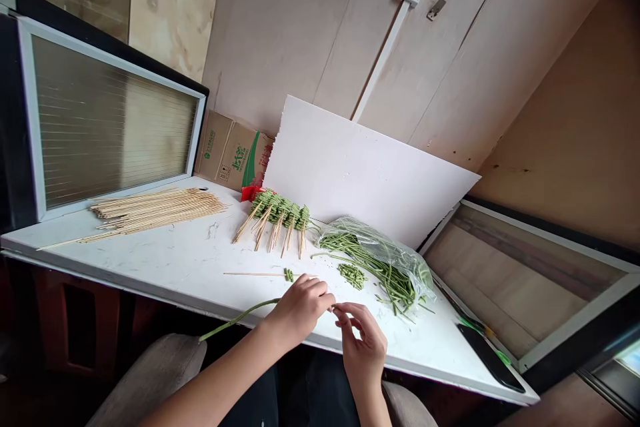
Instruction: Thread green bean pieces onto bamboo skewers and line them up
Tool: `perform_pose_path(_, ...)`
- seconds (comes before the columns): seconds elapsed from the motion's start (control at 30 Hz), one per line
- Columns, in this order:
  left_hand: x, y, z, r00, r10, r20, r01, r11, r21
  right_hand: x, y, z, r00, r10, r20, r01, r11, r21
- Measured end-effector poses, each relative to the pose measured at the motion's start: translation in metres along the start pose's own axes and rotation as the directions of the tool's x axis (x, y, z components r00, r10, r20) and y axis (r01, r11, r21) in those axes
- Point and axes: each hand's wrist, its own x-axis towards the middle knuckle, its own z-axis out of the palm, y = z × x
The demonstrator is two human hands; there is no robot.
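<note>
Over the table's front edge, my left hand is closed around a long green bean, whose tail hangs out past my wrist to the left. My right hand pinches at the bean's other end, its fingertips almost touching the left hand's; the tip itself is mostly hidden. Just beyond lies a bamboo skewer with a few short bean pieces on it, its right end behind my left hand. A small pile of cut bean pieces rests to the right.
Loaded bean skewers are stacked at the back, with bare skewers bundled at left. A plastic bag of long beans lies at right, near a black phone. A cardboard box and white board stand behind.
</note>
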Motion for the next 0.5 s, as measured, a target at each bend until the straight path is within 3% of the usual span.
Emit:
perform_pose_path(0.1,-0.003,0.006,-0.002,0.998,-0.043,0.041,0.045,0.998,-0.045,0.000,-0.002,-0.002,0.995,-0.091,0.033,0.093,0.992,-0.080)
perform_pose_path(0.2,-0.004,0.013,-0.004,0.994,-0.072,0.079,0.083,0.985,-0.153,0.000,-0.004,-0.004,0.995,-0.099,0.014,0.100,0.991,-0.094)
perform_pose_path(0.37,-0.001,0.014,-0.007,0.990,-0.061,0.127,0.105,0.920,-0.378,-0.003,-0.004,-0.001,0.998,0.066,-0.025,-0.064,0.996,0.062)
perform_pose_path(0.5,0.001,0.012,-0.010,0.991,-0.067,0.113,0.115,0.863,-0.492,-0.007,-0.005,0.010,0.975,0.218,-0.041,-0.198,0.938,0.285)
